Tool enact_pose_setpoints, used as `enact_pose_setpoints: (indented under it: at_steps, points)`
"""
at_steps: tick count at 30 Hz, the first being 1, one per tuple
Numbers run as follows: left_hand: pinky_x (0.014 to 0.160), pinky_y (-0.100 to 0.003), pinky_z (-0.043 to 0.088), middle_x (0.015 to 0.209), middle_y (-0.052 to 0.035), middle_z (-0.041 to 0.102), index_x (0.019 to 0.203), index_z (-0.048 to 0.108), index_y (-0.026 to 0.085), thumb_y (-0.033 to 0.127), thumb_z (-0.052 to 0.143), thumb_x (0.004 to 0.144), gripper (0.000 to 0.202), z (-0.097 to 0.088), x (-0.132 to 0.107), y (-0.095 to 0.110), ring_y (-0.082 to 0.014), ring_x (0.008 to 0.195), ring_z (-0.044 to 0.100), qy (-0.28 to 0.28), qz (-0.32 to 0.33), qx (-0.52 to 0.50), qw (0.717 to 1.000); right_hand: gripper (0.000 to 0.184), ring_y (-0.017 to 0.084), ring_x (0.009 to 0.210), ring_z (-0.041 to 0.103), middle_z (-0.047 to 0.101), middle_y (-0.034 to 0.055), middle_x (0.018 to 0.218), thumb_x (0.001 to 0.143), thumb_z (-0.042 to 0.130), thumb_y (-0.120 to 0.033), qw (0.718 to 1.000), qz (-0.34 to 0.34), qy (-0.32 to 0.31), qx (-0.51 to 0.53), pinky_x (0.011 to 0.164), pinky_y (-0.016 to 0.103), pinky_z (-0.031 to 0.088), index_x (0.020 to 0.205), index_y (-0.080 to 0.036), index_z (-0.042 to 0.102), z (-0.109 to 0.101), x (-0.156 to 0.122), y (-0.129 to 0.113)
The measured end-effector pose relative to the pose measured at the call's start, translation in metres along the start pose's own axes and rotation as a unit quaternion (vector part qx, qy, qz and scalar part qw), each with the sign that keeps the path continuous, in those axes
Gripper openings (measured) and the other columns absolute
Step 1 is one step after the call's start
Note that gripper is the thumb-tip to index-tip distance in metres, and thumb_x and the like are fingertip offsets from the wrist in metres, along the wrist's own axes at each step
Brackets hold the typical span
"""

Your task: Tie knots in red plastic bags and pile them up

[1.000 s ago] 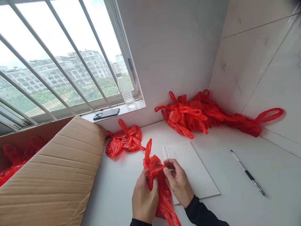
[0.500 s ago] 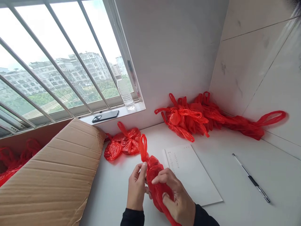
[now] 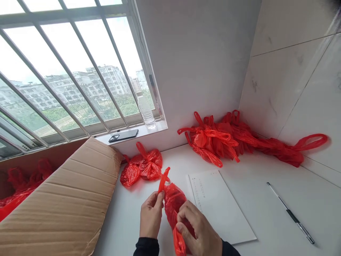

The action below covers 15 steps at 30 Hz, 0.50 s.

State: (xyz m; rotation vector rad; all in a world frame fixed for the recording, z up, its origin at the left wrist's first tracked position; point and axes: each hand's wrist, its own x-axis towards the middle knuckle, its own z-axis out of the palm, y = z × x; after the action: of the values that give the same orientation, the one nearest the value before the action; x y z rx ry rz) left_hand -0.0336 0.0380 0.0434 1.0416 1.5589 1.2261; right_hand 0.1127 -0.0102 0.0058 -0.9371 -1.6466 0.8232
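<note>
Two hands, head view: the left hand (image 3: 151,215) pinches a loop (image 3: 163,180) of the red bag (image 3: 173,202); the right hand (image 3: 195,227) is curled round the bag's near end.
Red bag: between the hands, above the white table (image 3: 125,220), left of the paper (image 3: 223,209); I cannot tell if it touches the table.
Feel: it looks light, thin and floppy, maybe a bit slippery, and a hard tug could rip it.
Good grip: the loops and the bunched-up ends seem best.

Your left hand (image 3: 151,214) pinched the red bag (image 3: 173,202) at its far end; your right hand (image 3: 196,227) curled against its right side.
</note>
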Motion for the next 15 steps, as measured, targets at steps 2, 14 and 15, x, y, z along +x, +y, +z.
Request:
enact_pose_setpoints:
  at_steps: [2, 14, 15]
  points:
    - [0.031, -0.019, 0.021, 0.047, 0.0091, 0.038, 0.064, 0.051, 0.020, 0.061, 0.065, 0.072, 0.044, 0.000, -0.001, -0.002, -0.0053, 0.033, 0.024, 0.001, 0.002, 0.019, 1.000, 0.022, 0.016, 0.076, 0.056, 0.056, 0.0015, 0.082, 0.095, 0.044, -0.036, 1.000, -0.004, 0.006, 0.008, 0.070, 0.028, 0.043, 0.079, -0.022, 0.051, 0.000, 0.002, 0.001]
    - [0.065, -0.023, 0.045, 0.069, 0.0015, 0.058, 0.079, 0.056, 0.019, 0.049, 0.064, 0.077, 0.031, 0.013, 0.042, 0.037, -0.0150, 0.068, 0.055, -0.042, 0.167, 0.040, 0.984, 0.036, 0.019, 0.072, 0.062, 0.062, 0.0024, 0.075, 0.094, 0.044, -0.052, 0.971, 0.102, 0.188, 0.109, 0.065, 0.025, 0.050, 0.096, -0.021, 0.062, 0.005, 0.014, 0.015]
    - [0.065, -0.023, 0.046, 0.069, 0.0013, 0.058, 0.082, 0.058, 0.019, 0.051, 0.061, 0.078, 0.032, 0.015, 0.057, 0.045, -0.0150, 0.067, 0.056, -0.039, 0.181, 0.055, 0.981, 0.037, 0.018, 0.070, 0.061, 0.061, 0.0023, 0.074, 0.093, 0.045, -0.054, 0.967, 0.113, 0.200, 0.110, 0.062, 0.024, 0.049, 0.095, -0.021, 0.062, 0.006, 0.015, 0.019]
